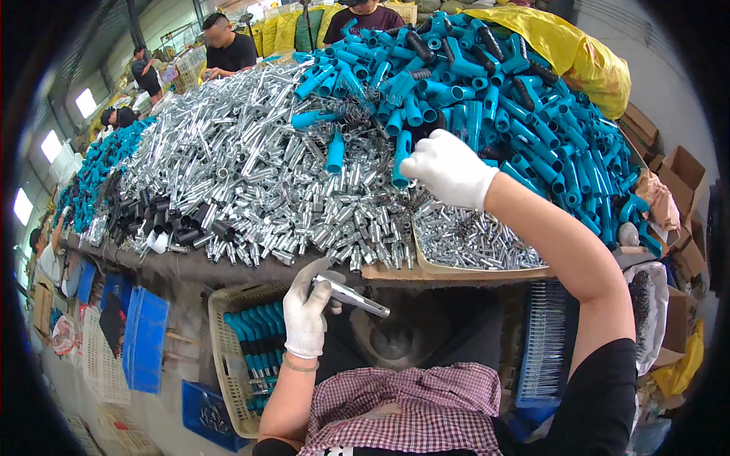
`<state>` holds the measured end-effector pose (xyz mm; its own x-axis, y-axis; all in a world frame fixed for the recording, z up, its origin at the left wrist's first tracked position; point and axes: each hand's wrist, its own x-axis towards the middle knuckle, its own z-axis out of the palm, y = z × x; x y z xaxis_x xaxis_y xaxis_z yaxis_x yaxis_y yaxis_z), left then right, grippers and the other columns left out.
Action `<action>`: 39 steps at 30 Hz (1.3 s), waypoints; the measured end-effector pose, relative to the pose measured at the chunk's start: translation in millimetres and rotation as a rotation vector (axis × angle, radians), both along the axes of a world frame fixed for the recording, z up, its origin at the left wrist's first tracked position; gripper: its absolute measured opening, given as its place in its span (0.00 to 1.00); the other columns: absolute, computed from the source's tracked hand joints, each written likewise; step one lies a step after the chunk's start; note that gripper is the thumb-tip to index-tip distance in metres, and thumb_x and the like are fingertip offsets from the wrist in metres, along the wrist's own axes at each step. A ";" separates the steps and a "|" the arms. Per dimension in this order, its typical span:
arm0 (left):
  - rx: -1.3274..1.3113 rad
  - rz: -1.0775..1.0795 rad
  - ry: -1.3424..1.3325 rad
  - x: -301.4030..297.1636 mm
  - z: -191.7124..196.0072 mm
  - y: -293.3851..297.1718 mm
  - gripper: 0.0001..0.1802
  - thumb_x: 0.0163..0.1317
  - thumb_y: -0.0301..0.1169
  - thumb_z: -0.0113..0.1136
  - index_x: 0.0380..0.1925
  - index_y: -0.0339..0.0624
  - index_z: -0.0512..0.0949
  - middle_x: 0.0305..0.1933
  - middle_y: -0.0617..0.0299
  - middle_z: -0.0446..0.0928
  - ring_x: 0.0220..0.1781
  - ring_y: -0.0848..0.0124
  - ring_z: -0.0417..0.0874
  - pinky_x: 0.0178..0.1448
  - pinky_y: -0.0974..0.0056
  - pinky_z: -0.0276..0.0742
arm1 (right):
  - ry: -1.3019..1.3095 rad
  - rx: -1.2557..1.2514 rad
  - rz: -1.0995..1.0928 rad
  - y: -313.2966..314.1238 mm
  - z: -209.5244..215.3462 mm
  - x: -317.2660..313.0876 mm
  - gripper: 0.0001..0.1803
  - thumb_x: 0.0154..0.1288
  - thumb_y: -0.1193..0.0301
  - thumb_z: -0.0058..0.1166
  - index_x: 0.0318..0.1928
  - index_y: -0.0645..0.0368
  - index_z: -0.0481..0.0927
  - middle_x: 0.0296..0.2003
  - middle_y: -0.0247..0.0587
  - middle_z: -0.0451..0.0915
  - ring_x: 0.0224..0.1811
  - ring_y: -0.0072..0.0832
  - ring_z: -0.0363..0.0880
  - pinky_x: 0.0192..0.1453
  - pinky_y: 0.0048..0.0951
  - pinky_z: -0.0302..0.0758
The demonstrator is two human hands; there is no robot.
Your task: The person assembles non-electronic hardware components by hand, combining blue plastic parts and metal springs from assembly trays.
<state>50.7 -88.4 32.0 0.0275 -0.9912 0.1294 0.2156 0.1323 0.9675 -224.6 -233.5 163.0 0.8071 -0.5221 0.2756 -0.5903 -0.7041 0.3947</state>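
Observation:
My left hand (306, 308), in a white glove, is closed around a silver metal tube (351, 295) just beyond the table's near edge. The tube slants down to the right. Farther off, my gloved right hand (450, 169) is curled at the border between the silver and teal parts. A teal tubular handle (401, 161) touches or nearly touches its fingers. What the right fingers grip, if anything, is hidden. Around that hand rise a heap of teal handles (525, 129), some with black grips, and a wide heap of silver metal tubes (228, 152).
Small metal pins fill a shallow tray (487, 270) near the table edge. Black sleeves (171, 216) lie left. Below stand a cream crate (220, 319) of teal-handled pieces, blue bins (144, 338) and a blue rack (544, 342) of thin rods. Several people work behind the heap.

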 end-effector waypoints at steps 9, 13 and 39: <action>0.015 -0.054 0.003 -19.8 1.2 6.7 0.34 0.65 0.44 0.61 0.60 0.25 0.67 0.43 0.52 0.81 0.34 0.73 0.80 0.32 0.71 0.75 | 0.087 0.119 -0.102 21.5 -1.6 -34.9 0.10 0.50 0.75 0.57 0.36 0.52 0.77 0.26 0.37 0.79 0.37 0.38 0.80 0.44 0.39 0.71; 0.013 -0.096 -0.012 -25.8 -2.1 10.4 0.35 0.64 0.47 0.62 0.59 0.26 0.68 0.43 0.53 0.81 0.34 0.73 0.81 0.32 0.72 0.75 | 0.150 0.109 -0.061 22.0 -14.7 -39.4 0.08 0.54 0.74 0.55 0.36 0.53 0.76 0.27 0.35 0.78 0.37 0.36 0.80 0.42 0.39 0.72; 0.093 0.139 0.275 -55.1 0.4 72.7 0.30 0.74 0.42 0.50 0.67 0.33 0.61 0.50 0.53 0.76 0.40 0.72 0.77 0.40 0.68 0.74 | -2.819 1.109 0.544 204.1 -117.0 29.3 0.09 0.76 0.60 0.47 0.45 0.49 0.73 0.22 0.24 0.55 0.25 0.20 0.57 0.43 0.33 0.63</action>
<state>-4.4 -15.6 32.4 0.1844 -0.9828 0.0076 0.4569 0.0925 0.8847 -195.2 -29.3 46.0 -0.2268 -0.9727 0.0484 0.9354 -0.2314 -0.2672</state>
